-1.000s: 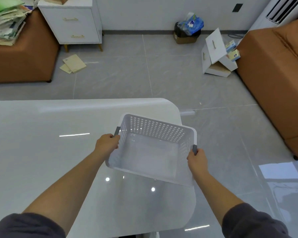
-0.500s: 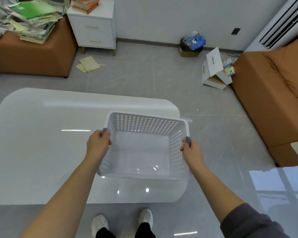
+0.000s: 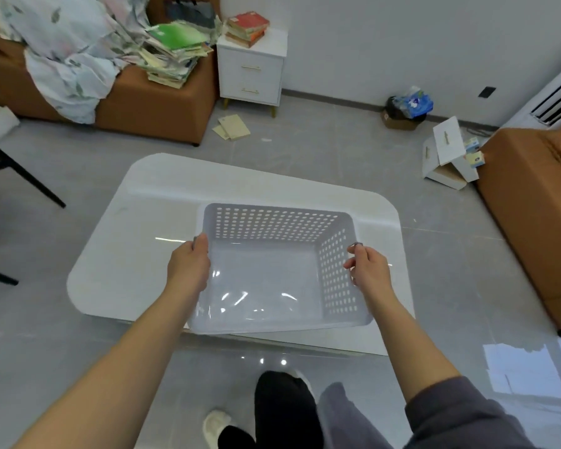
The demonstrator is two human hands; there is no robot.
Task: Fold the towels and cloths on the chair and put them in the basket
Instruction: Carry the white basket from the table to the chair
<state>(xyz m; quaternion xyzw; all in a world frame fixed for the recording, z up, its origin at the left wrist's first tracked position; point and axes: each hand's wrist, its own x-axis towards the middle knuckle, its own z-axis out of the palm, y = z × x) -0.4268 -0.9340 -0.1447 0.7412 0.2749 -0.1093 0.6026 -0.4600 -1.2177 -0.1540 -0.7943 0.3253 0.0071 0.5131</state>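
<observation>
Your left hand [image 3: 188, 267] and right hand [image 3: 368, 270] each grip a side handle of the empty basket [image 3: 263, 280], which is straight ahead over the near edge of the desk [image 3: 127, 254], its length running across you. The heap of cloths [image 3: 65, 59] lies well off, ahead-left on the brown seat [image 3: 149, 105], nearer your left hand.

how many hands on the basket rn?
2. The left hand grips the left rim of the basket; the right hand pinches the grey handle on the right rim. Neither is hidden.
</observation>
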